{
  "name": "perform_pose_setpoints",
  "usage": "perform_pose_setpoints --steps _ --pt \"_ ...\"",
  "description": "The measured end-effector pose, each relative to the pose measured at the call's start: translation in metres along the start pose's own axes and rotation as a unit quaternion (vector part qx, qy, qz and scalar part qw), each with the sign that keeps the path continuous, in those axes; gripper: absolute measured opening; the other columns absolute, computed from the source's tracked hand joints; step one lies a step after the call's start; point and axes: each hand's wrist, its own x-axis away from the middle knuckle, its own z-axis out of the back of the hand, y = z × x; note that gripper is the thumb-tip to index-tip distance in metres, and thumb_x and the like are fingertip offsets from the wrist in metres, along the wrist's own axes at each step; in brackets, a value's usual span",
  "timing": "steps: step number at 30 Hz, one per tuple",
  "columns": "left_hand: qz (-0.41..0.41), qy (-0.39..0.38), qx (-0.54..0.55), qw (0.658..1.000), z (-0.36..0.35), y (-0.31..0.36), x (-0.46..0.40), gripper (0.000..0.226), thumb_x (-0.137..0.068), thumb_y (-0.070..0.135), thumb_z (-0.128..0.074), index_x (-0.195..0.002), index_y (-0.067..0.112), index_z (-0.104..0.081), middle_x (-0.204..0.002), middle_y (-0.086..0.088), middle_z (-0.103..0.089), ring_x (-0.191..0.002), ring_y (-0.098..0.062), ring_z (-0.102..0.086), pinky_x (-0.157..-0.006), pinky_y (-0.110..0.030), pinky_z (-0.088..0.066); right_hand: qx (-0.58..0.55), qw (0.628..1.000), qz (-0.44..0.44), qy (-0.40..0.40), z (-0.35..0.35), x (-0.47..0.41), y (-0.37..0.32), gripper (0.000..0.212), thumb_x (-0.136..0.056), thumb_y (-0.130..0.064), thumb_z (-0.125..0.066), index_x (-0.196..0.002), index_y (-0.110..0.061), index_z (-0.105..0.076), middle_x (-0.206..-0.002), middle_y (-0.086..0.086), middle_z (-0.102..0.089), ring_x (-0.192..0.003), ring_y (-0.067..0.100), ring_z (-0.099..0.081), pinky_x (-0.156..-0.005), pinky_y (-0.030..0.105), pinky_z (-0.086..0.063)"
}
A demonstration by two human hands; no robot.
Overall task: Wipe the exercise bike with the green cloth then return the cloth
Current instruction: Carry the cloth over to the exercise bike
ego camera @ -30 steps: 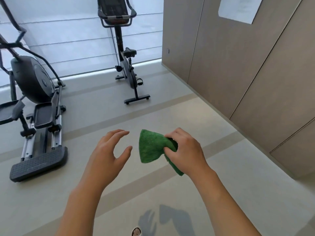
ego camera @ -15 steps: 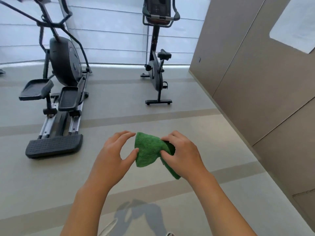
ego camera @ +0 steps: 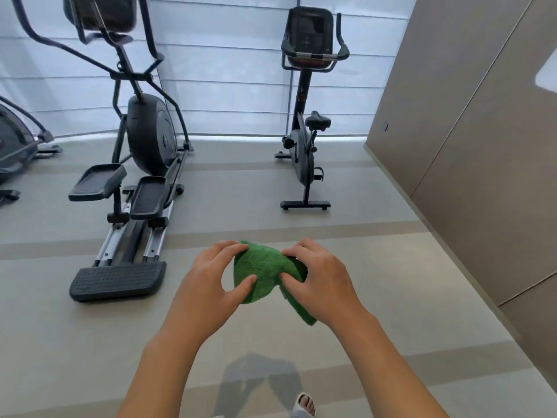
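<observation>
- Gym room with a pale grey floor [ego camera: 346, 267], frosted window blinds along the back and a beige panelled wall [ego camera: 482, 146] on the right side of the upright black exercise bike [ego camera: 304, 131].
- That bike stands well in front of the person, nothing touching it yet, so I'd say the wiping hasn't started; this looks like the carry/prep step.
- The fuzzy green microfibre cloth [ego camera: 265, 270] is up in the air on the near side of the bike, held between both hands.
- Left hand [ego camera: 211, 285] pinches its edge with thumb and fingers; right hand [ego camera: 319, 282] grips the other side, fingers curled into it.
- Next move, my guess: walk up to the bike and get the cloth bunched flat enough to press on the console or handlebars.
- Big black elliptical trainer [ego camera: 141, 140] sits left of the bike.
- Containers: can't see any, so no idea where the cloth goes back.
</observation>
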Motion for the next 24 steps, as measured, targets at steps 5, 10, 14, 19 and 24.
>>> perform_pose_setpoints --steps 5,10,14,19,24 --pt "-0.016 -0.016 -0.012 1.0 -0.045 0.027 -0.08 0.055 -0.084 0.037 -0.083 -0.135 0.034 -0.062 -0.136 0.026 -0.054 -0.127 0.0 -0.053 -0.104 -0.017 -0.039 -0.027 0.999 -0.011 0.028 0.03 -0.053 0.06 0.031 -0.086 -0.034 -0.07 -0.116 -0.035 -0.072 -0.101 -0.02 -0.058 -0.089 0.004 -0.057 -0.076 0.023 -0.051" --pt "-0.026 -0.034 -0.028 0.999 -0.092 0.057 -0.148 0.04 -0.084 0.03 -0.082 -0.12 0.03 -0.066 -0.121 0.024 -0.058 -0.109 -0.005 -0.061 -0.091 -0.033 -0.056 -0.063 0.997 -0.032 0.04 0.056 -0.092 0.124 0.03 -0.086 -0.031 -0.073 -0.115 -0.036 -0.071 -0.101 -0.022 -0.057 -0.089 0.003 -0.058 -0.074 0.015 -0.048" --pt "-0.043 -0.029 -0.05 0.997 -0.121 0.072 -0.192 0.036 -0.084 0.025 -0.083 -0.115 0.029 -0.065 -0.118 0.021 -0.06 -0.102 -0.01 -0.065 -0.081 -0.041 -0.059 -0.097 0.993 -0.048 0.044 0.067 -0.113 0.167 0.034 -0.084 -0.033 -0.077 -0.116 -0.036 -0.072 -0.102 -0.022 -0.058 -0.088 0.002 -0.06 -0.076 0.02 -0.052" --pt "-0.074 -0.026 -0.072 0.994 -0.142 0.078 -0.234 0.035 -0.083 0.02 -0.082 -0.113 0.026 -0.066 -0.119 0.018 -0.062 -0.105 -0.012 -0.064 -0.08 -0.036 -0.058 -0.121 0.99 -0.07 0.038 0.073 -0.137 0.201 0.037 -0.081 -0.04 -0.081 -0.117 -0.039 -0.069 -0.104 -0.025 -0.058 -0.091 -0.002 -0.06 -0.078 0.016 -0.05" --pt "-0.094 -0.02 -0.07 0.993 -0.155 0.067 -0.277 0.034 -0.083 0.018 -0.083 -0.113 0.026 -0.067 -0.118 0.017 -0.063 -0.104 -0.013 -0.065 -0.079 -0.036 -0.058 -0.125 0.988 -0.084 0.035 0.07 -0.172 0.219 0.044 -0.081 -0.045 -0.081 -0.123 -0.039 -0.068 -0.107 -0.024 -0.059 -0.094 0.0 -0.061 -0.083 0.023 -0.056"
